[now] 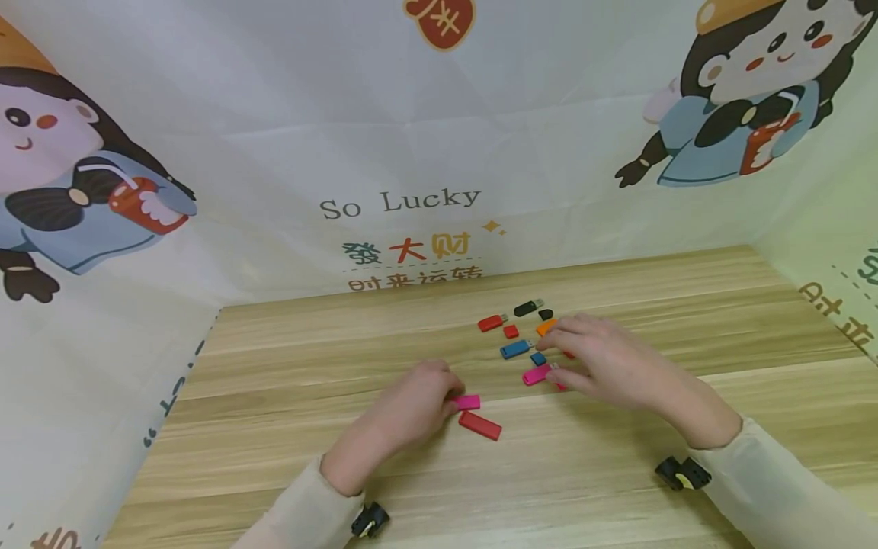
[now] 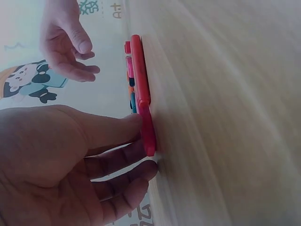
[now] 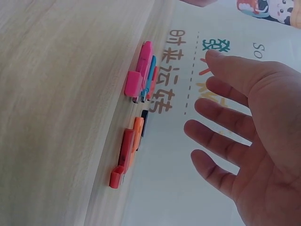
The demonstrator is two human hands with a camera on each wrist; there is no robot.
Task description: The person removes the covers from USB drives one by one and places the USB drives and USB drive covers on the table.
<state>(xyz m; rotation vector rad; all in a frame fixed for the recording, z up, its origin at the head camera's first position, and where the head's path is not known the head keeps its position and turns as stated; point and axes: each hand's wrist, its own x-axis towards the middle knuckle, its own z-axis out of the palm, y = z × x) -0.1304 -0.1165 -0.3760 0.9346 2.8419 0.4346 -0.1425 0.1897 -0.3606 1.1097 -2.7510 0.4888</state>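
Note:
My left hand point(image 1: 421, 400) pinches a small pink USB stick point(image 1: 469, 402) between thumb and fingers, low at the tabletop. In the left wrist view the thumb lies along one side of that pink stick point(image 2: 148, 136). A red USB stick point(image 1: 480, 425) lies close beside it, nearer me. Over on the right, my right hand point(image 1: 613, 362) hovers with fingers apart above uncapped USB sticks. Around its fingertips are a blue stick point(image 1: 516, 349), another pink stick point(image 1: 536, 375) and an orange one point(image 1: 546, 327), partly hidden. The right wrist view shows its palm holding nothing.
Further back on the wooden table point(image 1: 309, 343) lie an uncapped red stick point(image 1: 490, 323) and a black stick point(image 1: 525, 308). Small loose caps sit near them: red point(image 1: 511, 332), black point(image 1: 546, 314), blue point(image 1: 538, 358). A printed cloth point(image 1: 274, 152) stands around the table.

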